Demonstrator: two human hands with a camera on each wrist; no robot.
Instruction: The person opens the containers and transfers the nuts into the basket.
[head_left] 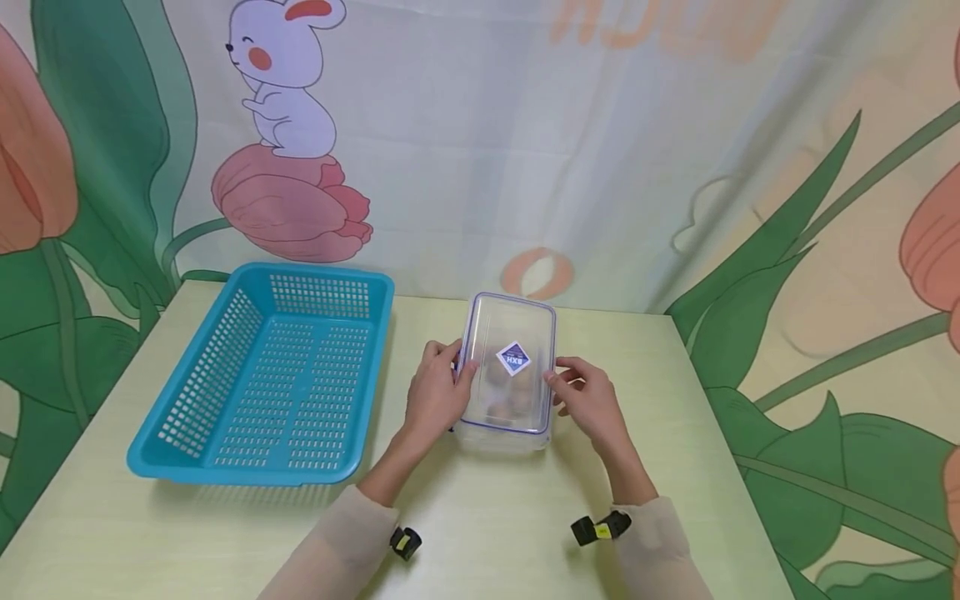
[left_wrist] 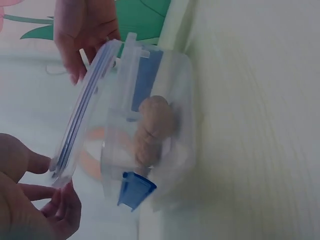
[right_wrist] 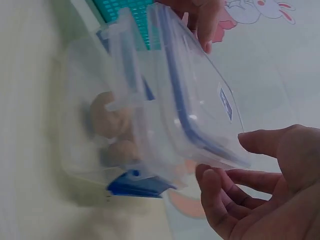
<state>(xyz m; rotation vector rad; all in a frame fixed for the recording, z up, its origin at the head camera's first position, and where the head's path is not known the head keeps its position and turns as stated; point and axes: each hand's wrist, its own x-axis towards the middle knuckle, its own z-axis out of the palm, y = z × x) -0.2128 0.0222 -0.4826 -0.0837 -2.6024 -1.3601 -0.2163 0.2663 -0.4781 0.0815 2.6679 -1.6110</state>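
And there hung the clear lid [head_left: 512,329] above the container [left_wrist: 180,90], the left hand [head_left: 437,390] and right hand [head_left: 594,402] pinching its opposite long edges, seemingly the sensible hold, since that plastic looked light, stiff and slightly slippery!

left hand [left_wrist: 22,212]: pinches lid [left_wrist: 83,113] | clear box [left_wrist: 177,80]: brown lumps [left_wrist: 156,119] inside

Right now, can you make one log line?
left hand: pinches clear lid | right hand: pinches lid | lid: raised above plastic container | container: brown round items inside | turquoise slotted basket: left of container
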